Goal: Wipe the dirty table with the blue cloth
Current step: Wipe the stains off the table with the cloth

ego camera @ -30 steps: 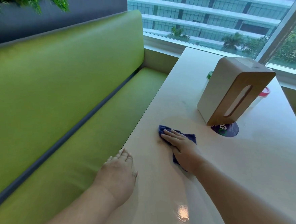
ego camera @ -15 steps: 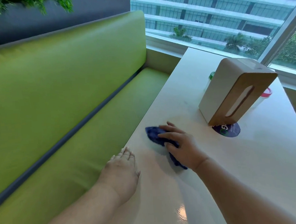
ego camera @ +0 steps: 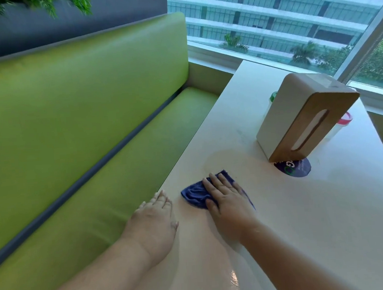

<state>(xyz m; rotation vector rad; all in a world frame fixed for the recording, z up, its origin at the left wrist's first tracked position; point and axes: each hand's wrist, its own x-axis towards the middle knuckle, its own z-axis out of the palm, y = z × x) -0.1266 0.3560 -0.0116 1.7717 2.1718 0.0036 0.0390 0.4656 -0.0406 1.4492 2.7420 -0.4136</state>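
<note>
A crumpled blue cloth point(ego camera: 194, 195) lies on the pale table point(ego camera: 315, 215) near its left edge. My right hand point(ego camera: 228, 201) presses flat on the cloth, fingers spread over its right part, so that part is hidden. My left hand point(ego camera: 154, 222) rests palm down on the table's left edge, just left of the cloth, holding nothing. A faint brownish smear point(ego camera: 227, 159) marks the tabletop beyond the cloth.
A white and wood tissue box point(ego camera: 302, 116) stands at the back right over a dark round sticker point(ego camera: 294, 168). Behind the box are a red-lidded container point(ego camera: 344, 121) and a green-capped bottle point(ego camera: 273, 97). A green bench point(ego camera: 83, 129) runs along the left; a window is beyond.
My right hand slid the cloth left toward the table edge, then turned so the fingers point forward and lie flat on it. My left hand stayed on the edge.
</note>
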